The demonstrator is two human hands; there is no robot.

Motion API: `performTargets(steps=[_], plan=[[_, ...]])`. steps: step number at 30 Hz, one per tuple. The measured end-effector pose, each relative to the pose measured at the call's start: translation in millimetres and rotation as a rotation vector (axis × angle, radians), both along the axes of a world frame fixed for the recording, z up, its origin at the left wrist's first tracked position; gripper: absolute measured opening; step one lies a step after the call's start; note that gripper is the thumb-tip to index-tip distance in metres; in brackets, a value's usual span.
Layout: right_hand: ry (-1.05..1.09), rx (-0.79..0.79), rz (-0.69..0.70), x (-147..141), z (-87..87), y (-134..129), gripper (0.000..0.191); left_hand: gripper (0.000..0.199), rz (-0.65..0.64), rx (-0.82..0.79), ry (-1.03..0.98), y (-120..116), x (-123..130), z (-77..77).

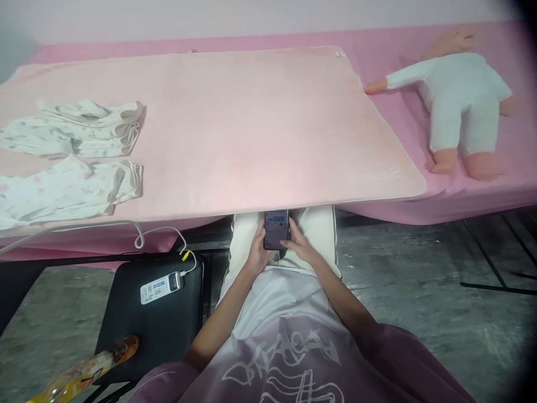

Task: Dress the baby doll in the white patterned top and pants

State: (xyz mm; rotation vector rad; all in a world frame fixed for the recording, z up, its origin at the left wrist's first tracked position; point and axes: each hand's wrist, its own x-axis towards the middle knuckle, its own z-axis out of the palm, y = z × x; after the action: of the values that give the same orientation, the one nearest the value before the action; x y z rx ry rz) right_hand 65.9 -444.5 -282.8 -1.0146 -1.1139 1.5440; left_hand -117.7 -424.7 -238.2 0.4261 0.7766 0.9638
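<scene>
Low in my lap, just at the table's near edge, a dark smartphone (276, 230) with a lit screen is held upright between both hands. My left hand (257, 249) wraps its left side. On its right side is my right hand (301, 242), fingers behind the edge and the thumb on the lower screen. The phone's top end touches or slips just under the edge of a pale pink mat (260, 129); I cannot tell which. Two piles of folded printed baby clothes, the farther one (92, 129) and the nearer one (71, 187), lie on the mat's left.
A baby doll (464, 101) in white clothes lies on the pink tablecloth (398, 84) at the right. To my left, a black stool (126, 324) carries a white power bank (161, 287) with a cable (138, 235) and a yellow-labelled bottle (84, 375).
</scene>
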Motion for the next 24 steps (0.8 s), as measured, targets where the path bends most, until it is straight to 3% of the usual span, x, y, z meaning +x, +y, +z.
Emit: performTargets(steps=[11, 24], plan=[[-0.011, -0.008, 0.018, 0.4, 4.4, -1.1, 0.119, 0.074, 0.006, 0.004, -0.019, 0.0, -2.0, -1.0], [0.0, 0.0, 0.008, -1.0, 4.5, -1.4, 0.118, 0.08, 0.001, 0.04, 0.01, 1.3, 3.2, 1.8]])
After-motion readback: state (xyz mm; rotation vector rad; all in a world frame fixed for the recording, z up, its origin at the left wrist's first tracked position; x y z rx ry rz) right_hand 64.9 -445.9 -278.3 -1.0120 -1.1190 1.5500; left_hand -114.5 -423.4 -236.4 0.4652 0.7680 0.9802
